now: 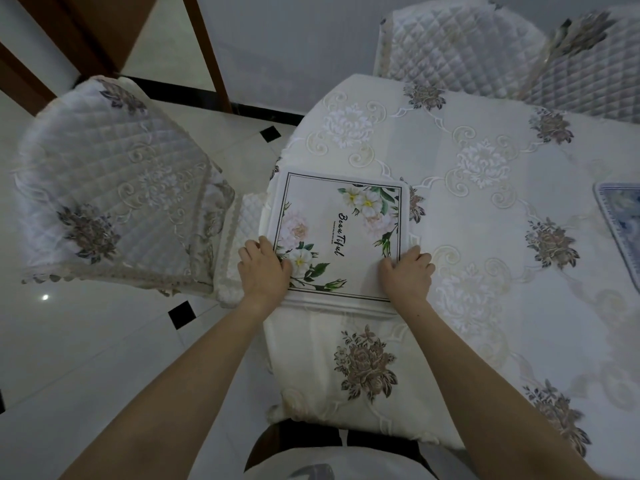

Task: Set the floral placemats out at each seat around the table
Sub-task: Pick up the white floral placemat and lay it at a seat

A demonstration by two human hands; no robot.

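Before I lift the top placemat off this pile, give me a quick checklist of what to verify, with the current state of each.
1. Left hand on the placemat stack, near-left corner: ok.
2. Right hand on the near-right corner: ok.
3. Only the top mat pinched, not several: cannot tell; layered edges show under the near edge.
4. Stack fully on the table: ok, though it lies close to the left edge.
5. Seat nearby to serve: ok, covered chair stands left of the stack.
6. Mat already laid elsewhere: cannot tell; a blue-patterned item is cut off at right.
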